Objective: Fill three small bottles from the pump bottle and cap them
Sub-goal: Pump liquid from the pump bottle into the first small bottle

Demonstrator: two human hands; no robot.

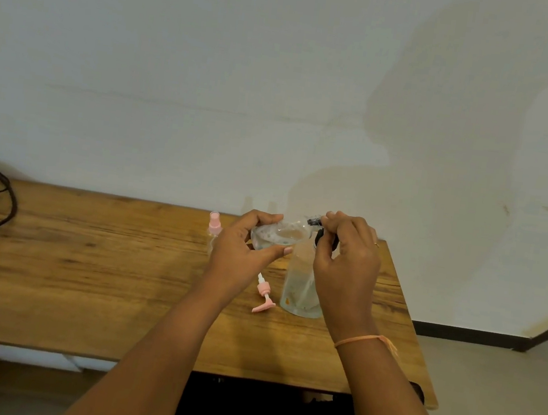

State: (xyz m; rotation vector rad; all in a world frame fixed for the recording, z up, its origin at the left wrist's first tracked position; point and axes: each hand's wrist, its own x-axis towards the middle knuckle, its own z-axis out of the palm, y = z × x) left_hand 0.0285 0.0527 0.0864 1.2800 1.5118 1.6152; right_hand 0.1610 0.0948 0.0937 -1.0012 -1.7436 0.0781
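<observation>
— Where is the held bottle [279, 234]?
— Off the table [85, 270], tilted in the left hand [247, 242], whose fingers curl round its base. Its neck points right, above the standing bottle [301, 286], probably to send liquid that way.
— And the right hand [345, 261]?
— It pinches the black top [313, 223] at the neck (pumping or unscrewing, unclear).
— The pink pump [264, 296]?
— Lying loose beside the standing bottle, likely removed for filling. A spray bottle [214, 226] stands behind, capped.

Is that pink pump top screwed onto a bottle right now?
No, the pink pump top lies loose on the wooden table, beside the tall clear bottle.
</observation>
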